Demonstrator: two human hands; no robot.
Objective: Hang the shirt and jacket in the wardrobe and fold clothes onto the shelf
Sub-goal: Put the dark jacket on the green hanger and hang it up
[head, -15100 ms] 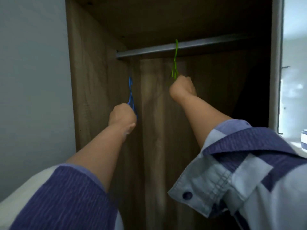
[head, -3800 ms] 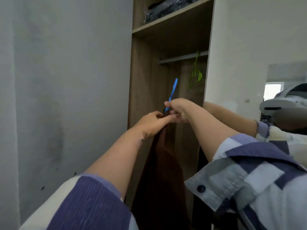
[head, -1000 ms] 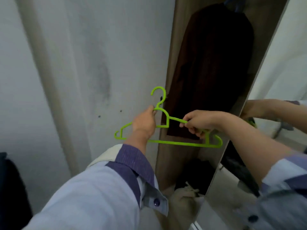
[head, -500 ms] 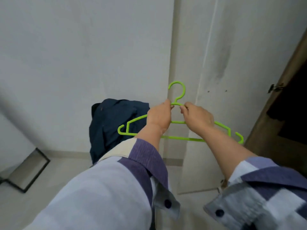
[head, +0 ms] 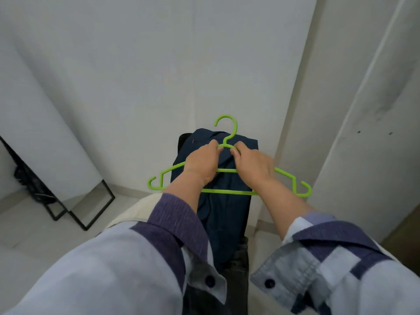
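1. The navy garment (head: 227, 214) hung against the white wall (head: 136, 76), directly behind the green hanger (head: 227, 190).
2. The left hand (head: 202, 163) gripped the hanger just left of its hook.
3. The right hand (head: 253, 165) gripped it just right.

Both hands hold a bright green plastic hanger (head: 229, 178) near its neck: the left hand (head: 202, 163) grips the left shoulder bar, the right hand (head: 253, 165) grips the right one. Behind the hanger, a dark navy garment (head: 225, 214) hangs down in front of the white wall (head: 136, 64). A black-framed mirror (head: 75, 201) leans on the wall at the left.
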